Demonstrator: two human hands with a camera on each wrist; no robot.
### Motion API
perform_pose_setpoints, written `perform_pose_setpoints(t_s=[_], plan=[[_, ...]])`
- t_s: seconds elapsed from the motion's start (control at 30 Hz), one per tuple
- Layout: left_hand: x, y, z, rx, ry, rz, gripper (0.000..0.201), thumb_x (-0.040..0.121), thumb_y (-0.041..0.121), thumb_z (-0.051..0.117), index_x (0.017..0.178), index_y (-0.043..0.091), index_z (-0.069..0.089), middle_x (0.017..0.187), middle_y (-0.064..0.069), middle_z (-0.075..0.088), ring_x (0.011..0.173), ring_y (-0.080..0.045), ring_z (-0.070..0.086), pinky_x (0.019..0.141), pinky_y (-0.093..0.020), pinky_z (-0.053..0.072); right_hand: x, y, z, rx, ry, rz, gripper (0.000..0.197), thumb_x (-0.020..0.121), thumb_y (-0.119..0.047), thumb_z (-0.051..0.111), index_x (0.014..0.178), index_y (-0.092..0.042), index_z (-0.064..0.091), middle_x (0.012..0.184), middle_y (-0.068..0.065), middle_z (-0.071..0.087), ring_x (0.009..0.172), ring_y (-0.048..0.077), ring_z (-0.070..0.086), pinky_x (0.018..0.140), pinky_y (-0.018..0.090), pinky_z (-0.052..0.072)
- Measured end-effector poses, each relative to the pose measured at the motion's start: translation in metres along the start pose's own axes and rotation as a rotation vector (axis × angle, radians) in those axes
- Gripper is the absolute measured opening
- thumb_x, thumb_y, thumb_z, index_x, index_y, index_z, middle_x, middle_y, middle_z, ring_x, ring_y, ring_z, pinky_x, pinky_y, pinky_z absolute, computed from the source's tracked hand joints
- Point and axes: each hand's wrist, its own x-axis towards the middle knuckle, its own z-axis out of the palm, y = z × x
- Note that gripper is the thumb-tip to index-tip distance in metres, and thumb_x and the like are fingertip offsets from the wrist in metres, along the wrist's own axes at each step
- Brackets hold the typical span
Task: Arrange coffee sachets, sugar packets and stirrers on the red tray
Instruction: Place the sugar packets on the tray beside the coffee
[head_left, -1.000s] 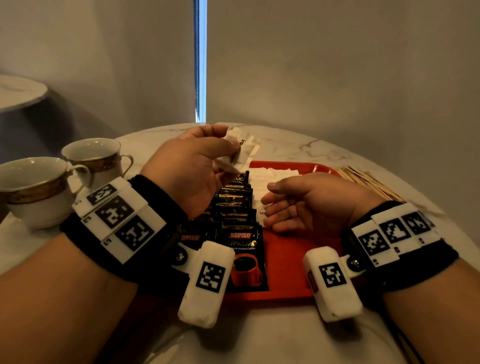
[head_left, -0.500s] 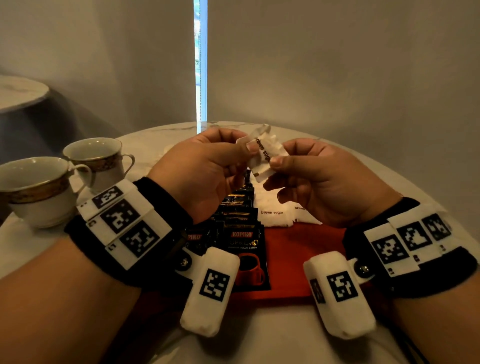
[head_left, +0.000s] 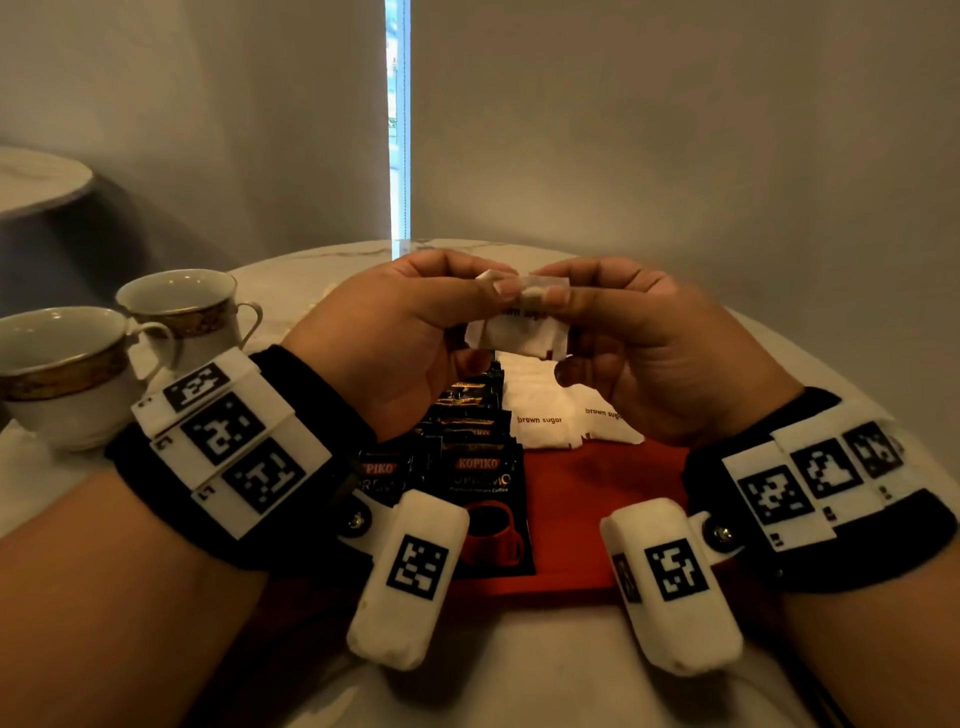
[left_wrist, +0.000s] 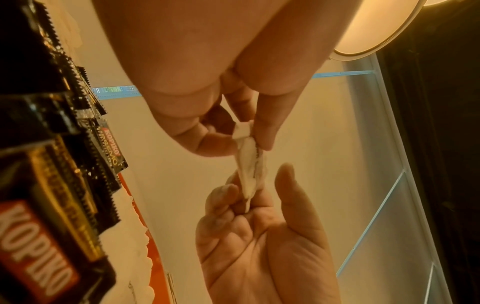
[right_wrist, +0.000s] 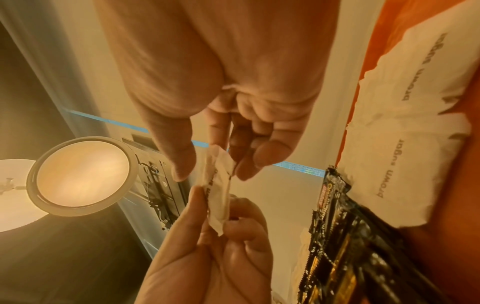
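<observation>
Both hands hold one white brown-sugar packet (head_left: 519, 332) up above the red tray (head_left: 587, 499). My left hand (head_left: 467, 306) pinches its left top corner, and my right hand (head_left: 558, 312) pinches the right top edge. The wrist views show the same packet (left_wrist: 249, 164) (right_wrist: 217, 193) edge-on between thumbs and fingertips. On the tray, black Kopiko coffee sachets (head_left: 475, 467) lie in overlapping rows on the left. More white sugar packets (head_left: 540, 421) lie beside them on the right. Stirrers are hidden behind my right hand.
Two white cups with gold bands (head_left: 62, 374) (head_left: 182, 312) stand at the left on the round marble table (head_left: 519, 675). A grey wall rises close behind the table. A second round table (head_left: 36, 176) stands at the far left.
My right hand rose from the tray to meet the left hand, and both now pinch the sugar packet. The packet has turned level and is held higher than before.
</observation>
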Motion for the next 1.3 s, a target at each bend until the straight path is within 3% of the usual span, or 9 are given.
perform_pose_setpoints(t_s=[0.2, 0.43, 0.57, 0.67, 0.73, 0.83, 1.03, 1.17, 1.3], plan=[[0.000, -0.002, 0.001, -0.008, -0.009, -0.026, 0.014, 0.071, 0.023, 0.070, 0.080, 0.013, 0.065, 0.082, -0.009, 0.071, 0.070, -0.021, 0.069, 0.055, -0.027, 0.057, 0.002, 0.004, 0.003, -0.050, 0.094, -0.015, 0.026, 0.067, -0.020, 0.073, 0.088, -0.006, 0.068, 0.080, 0.012, 0.069, 0.065, 0.019, 0.059, 0.052, 0.029, 0.043], [0.001, -0.003, 0.001, -0.026, 0.036, -0.024, 0.020, 0.072, 0.028, 0.069, 0.084, 0.013, 0.064, 0.085, -0.009, 0.068, 0.071, -0.021, 0.069, 0.054, -0.027, 0.056, 0.002, 0.000, 0.000, -0.004, 0.090, -0.013, 0.017, 0.067, -0.016, 0.070, 0.080, -0.008, 0.062, 0.073, 0.008, 0.070, 0.065, 0.022, 0.062, 0.053, 0.029, 0.043], [0.002, -0.002, 0.001, -0.053, 0.076, -0.021, 0.018, 0.071, 0.027, 0.070, 0.081, 0.013, 0.063, 0.082, -0.008, 0.069, 0.068, -0.020, 0.069, 0.049, -0.024, 0.053, 0.005, 0.002, -0.002, 0.058, 0.111, 0.000, 0.021, 0.071, -0.020, 0.072, 0.083, -0.008, 0.059, 0.077, 0.009, 0.070, 0.074, 0.026, 0.065, 0.056, 0.030, 0.043], [0.001, -0.003, 0.002, -0.061, 0.090, 0.002, 0.011, 0.073, 0.023, 0.070, 0.074, 0.014, 0.064, 0.076, -0.005, 0.071, 0.068, -0.020, 0.068, 0.049, -0.023, 0.053, 0.005, 0.004, -0.001, 0.074, 0.087, 0.012, 0.028, 0.074, -0.022, 0.078, 0.094, -0.007, 0.065, 0.087, 0.011, 0.071, 0.080, 0.028, 0.065, 0.058, 0.029, 0.046], [0.000, -0.003, 0.003, -0.047, 0.072, -0.007, 0.012, 0.072, 0.023, 0.070, 0.076, 0.013, 0.065, 0.077, -0.007, 0.071, 0.069, -0.021, 0.068, 0.051, -0.023, 0.055, 0.003, 0.005, 0.003, 0.020, 0.081, 0.014, 0.032, 0.071, -0.020, 0.077, 0.098, -0.006, 0.068, 0.087, 0.011, 0.071, 0.073, 0.023, 0.064, 0.054, 0.028, 0.045], [-0.001, -0.002, 0.004, -0.041, 0.053, -0.023, 0.018, 0.070, 0.023, 0.072, 0.081, 0.011, 0.065, 0.080, -0.010, 0.070, 0.070, -0.023, 0.069, 0.053, -0.025, 0.057, 0.002, 0.006, 0.006, -0.032, 0.104, 0.010, 0.027, 0.066, -0.020, 0.074, 0.089, -0.007, 0.069, 0.076, 0.009, 0.068, 0.061, 0.017, 0.054, 0.052, 0.030, 0.036], [-0.001, -0.001, 0.005, -0.032, 0.077, -0.031, 0.020, 0.070, 0.024, 0.071, 0.080, 0.010, 0.062, 0.078, -0.009, 0.070, 0.066, -0.022, 0.070, 0.052, -0.026, 0.057, 0.003, 0.003, 0.000, -0.051, 0.107, 0.010, 0.022, 0.067, -0.019, 0.074, 0.083, -0.007, 0.069, 0.078, 0.010, 0.070, 0.063, 0.018, 0.059, 0.052, 0.028, 0.039], [-0.001, -0.002, 0.005, 0.035, 0.111, -0.028, 0.011, 0.078, 0.024, 0.071, 0.077, 0.016, 0.063, 0.076, -0.005, 0.070, 0.066, -0.020, 0.065, 0.046, -0.021, 0.048, 0.006, 0.003, -0.006, -0.032, 0.125, 0.014, 0.021, 0.066, -0.019, 0.073, 0.082, -0.007, 0.066, 0.077, 0.012, 0.071, 0.066, 0.021, 0.062, 0.053, 0.029, 0.038], [0.000, 0.000, 0.003, 0.060, 0.155, -0.018, 0.013, 0.067, 0.029, 0.074, 0.069, 0.021, 0.064, 0.075, -0.002, 0.069, 0.069, -0.017, 0.057, 0.043, -0.021, 0.040, 0.007, 0.004, -0.008, -0.026, 0.131, 0.007, 0.020, 0.067, -0.020, 0.071, 0.082, -0.007, 0.065, 0.076, 0.011, 0.069, 0.067, 0.020, 0.060, 0.053, 0.027, 0.040]])
